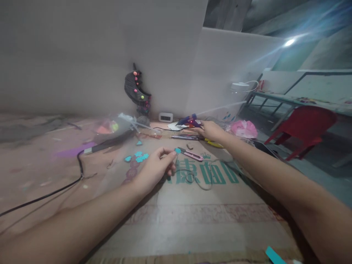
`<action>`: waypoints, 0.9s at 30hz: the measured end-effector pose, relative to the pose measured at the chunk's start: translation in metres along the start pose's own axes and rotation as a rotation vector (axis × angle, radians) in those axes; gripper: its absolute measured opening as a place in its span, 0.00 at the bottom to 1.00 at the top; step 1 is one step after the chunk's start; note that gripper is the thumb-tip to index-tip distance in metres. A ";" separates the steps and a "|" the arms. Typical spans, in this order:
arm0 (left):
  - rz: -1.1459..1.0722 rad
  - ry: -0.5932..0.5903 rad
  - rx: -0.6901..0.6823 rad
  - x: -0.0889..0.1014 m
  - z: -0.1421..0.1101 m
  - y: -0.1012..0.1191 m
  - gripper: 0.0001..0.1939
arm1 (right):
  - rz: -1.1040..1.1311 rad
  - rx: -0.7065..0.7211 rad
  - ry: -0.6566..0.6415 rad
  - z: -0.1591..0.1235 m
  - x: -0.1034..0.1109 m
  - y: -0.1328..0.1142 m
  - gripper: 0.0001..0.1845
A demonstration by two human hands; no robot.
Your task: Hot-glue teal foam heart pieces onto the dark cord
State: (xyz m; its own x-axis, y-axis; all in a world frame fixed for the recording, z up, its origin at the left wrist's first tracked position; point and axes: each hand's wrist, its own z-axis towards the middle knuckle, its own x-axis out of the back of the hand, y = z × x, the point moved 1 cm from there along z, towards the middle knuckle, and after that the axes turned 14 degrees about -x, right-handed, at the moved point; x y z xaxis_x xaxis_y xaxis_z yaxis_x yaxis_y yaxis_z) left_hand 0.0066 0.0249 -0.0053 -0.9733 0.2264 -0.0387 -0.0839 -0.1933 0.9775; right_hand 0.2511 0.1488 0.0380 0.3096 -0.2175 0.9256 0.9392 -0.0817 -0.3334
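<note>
Between the thumb and fingertips of my left hand point(158, 167) is a small teal cutout piece point(178, 150), pinched above the table. My right hand point(210, 131) reaches to the back, its fingers closed around the handle of a dark blue hot glue gun point(187, 120). A long clear glue stick point(222, 107) sticks out of the gun's rear, and a small red light glows on its body. Several teal cutouts point(141, 157) lie left of my left hand. Just right of its fingertips rests a pink cutting tool point(194, 155), beside a thin loose cord point(203, 188).
A pen point(187, 137) and yellow-handled tool point(213, 143) lie near the gun. Behind stand a small digital clock point(165, 117) and a dark crescent ornament point(134, 88) with colored balls. A black cable point(41, 198) crosses the left. A red chair point(308, 124) stands at right.
</note>
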 end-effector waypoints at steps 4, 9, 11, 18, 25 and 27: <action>0.064 0.035 -0.083 0.000 -0.001 0.001 0.09 | 0.173 0.045 -0.022 -0.062 0.015 -0.018 0.22; 0.234 0.057 -0.174 0.004 -0.004 -0.001 0.11 | 0.909 -0.027 -0.659 -0.143 -0.007 -0.055 0.25; 0.271 0.052 -0.198 0.005 -0.005 -0.001 0.12 | 1.091 -0.072 -0.795 -0.159 -0.017 -0.062 0.29; 0.322 0.035 -0.137 0.006 -0.004 -0.003 0.14 | 0.930 -0.077 -0.694 -0.147 -0.022 -0.045 0.19; 0.221 0.004 -0.117 0.004 -0.002 -0.004 0.12 | 0.910 -0.014 -0.430 -0.143 -0.029 -0.036 0.15; 0.170 0.001 -0.135 0.004 -0.001 -0.004 0.14 | 0.929 -0.003 -0.422 -0.146 -0.029 -0.037 0.14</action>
State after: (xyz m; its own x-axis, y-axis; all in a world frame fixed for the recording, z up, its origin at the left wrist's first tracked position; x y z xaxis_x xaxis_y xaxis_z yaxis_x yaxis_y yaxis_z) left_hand 0.0027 0.0253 -0.0093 -0.9761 0.1784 0.1244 0.0542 -0.3545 0.9335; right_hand 0.1856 0.0167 -0.0029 0.9434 0.1639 0.2884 0.3011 -0.0582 -0.9518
